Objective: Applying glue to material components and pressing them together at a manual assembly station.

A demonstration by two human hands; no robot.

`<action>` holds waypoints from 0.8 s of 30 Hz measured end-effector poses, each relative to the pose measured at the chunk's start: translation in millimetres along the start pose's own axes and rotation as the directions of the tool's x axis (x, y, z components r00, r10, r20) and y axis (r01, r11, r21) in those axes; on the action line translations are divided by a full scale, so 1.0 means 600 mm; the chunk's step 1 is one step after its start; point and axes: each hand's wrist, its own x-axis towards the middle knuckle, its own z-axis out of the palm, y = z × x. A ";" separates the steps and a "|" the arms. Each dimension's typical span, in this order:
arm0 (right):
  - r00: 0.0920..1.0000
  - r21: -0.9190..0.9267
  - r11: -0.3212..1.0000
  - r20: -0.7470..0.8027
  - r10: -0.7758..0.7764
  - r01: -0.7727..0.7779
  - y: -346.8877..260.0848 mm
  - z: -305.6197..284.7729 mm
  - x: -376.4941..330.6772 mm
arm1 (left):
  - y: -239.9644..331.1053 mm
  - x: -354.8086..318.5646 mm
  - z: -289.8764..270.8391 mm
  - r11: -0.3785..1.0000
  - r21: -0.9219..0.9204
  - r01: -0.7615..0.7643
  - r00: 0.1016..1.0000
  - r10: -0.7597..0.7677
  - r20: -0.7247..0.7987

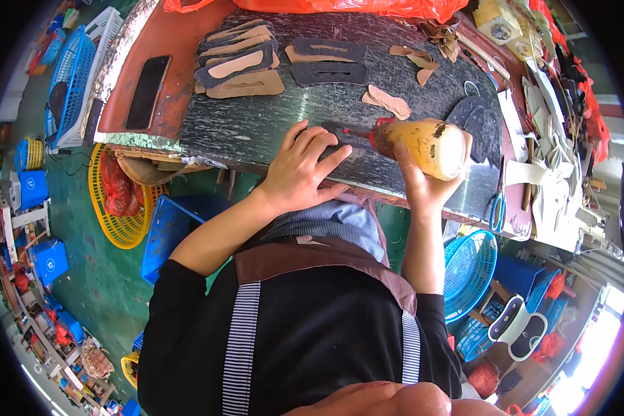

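Held the yellow bottle (428, 147) clamped in the right hand (426, 184), tipped above the dark worktop (243, 132), with its red nozzle (381, 132) toward a dark piece (334, 130) close by the left hand (299, 163); held that hand's fingers apart, seemingly gripping nothing. Judged partway along: saw layered cutouts (241, 61) stacked, loose tan pieces (394, 104) apparently left over. Could not tell the finished count.

this looks like a workshop: flat, shaped pieces (244, 84) in tan and dark grey lie in stacks on a scuffed black worktop (243, 135), near brown offcuts (445, 43) and a smeared yellow bottle (433, 154) with a red neck. the person at it wears a brown apron (312, 260). a yellow basket (105, 227) and a blue bin (161, 239) sit on a green floor (83, 284), and blue boxes (48, 262) line the cluttered left side.
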 end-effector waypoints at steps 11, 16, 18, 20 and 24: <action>0.966 0.048 0.972 -0.109 0.234 -0.230 0.031 -0.060 -0.004 | 0.001 -0.001 0.002 1.000 0.002 -0.004 1.000 0.004 -0.011; 0.966 0.142 0.968 -0.129 0.226 -0.207 0.040 -0.052 -0.012 | 0.003 0.000 0.000 1.000 0.000 0.002 1.000 -0.002 0.000; 0.948 0.208 0.946 -0.146 0.283 -0.250 0.038 -0.057 -0.012 | 0.004 0.000 -0.001 1.000 0.005 0.013 1.000 -0.013 0.012; 0.927 0.273 0.917 -0.161 0.340 -0.289 0.039 -0.063 -0.010 | 0.004 0.002 -0.003 1.000 0.008 0.022 0.999 -0.022 0.024; 0.956 0.143 0.963 -0.155 0.249 -0.228 0.091 -0.099 -0.018 | 0.011 0.019 -0.020 1.000 0.004 0.010 0.999 -0.010 0.053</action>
